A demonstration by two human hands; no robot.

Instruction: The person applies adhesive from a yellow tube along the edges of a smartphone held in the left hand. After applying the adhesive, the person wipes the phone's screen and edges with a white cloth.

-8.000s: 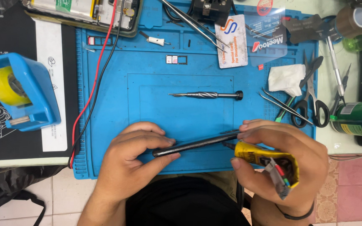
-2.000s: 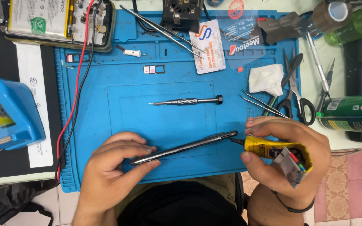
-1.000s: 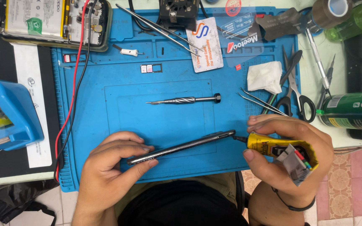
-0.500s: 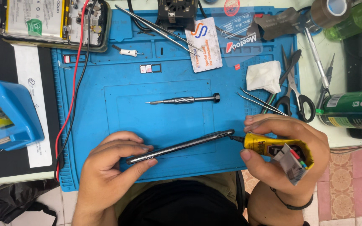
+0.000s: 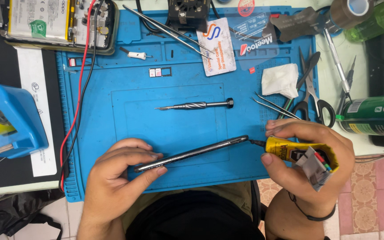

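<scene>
My left hand (image 5: 118, 178) grips a thin dark phone frame (image 5: 192, 153) held edge-on over the blue work mat (image 5: 112, 66). My right hand (image 5: 310, 166) squeezes a yellow glue tube (image 5: 292, 152), its black nozzle touching the frame's right end. A grey metal screwdriver (image 5: 196, 106) lies on the mat just beyond the frame.
An opened phone (image 5: 61, 22) with red and black wires (image 5: 80, 98) lies at the back left. A blue tape dispenser (image 5: 7, 120) sits left. Tweezers (image 5: 274, 106), scissors (image 5: 310, 89), a white tissue (image 5: 281, 80), a card (image 5: 216, 46) and a green can (image 5: 372, 114) are on the right.
Both hands hold almost the same pose; the tube's nozzle stays at the frame's right end. Only the view has shifted slightly.
</scene>
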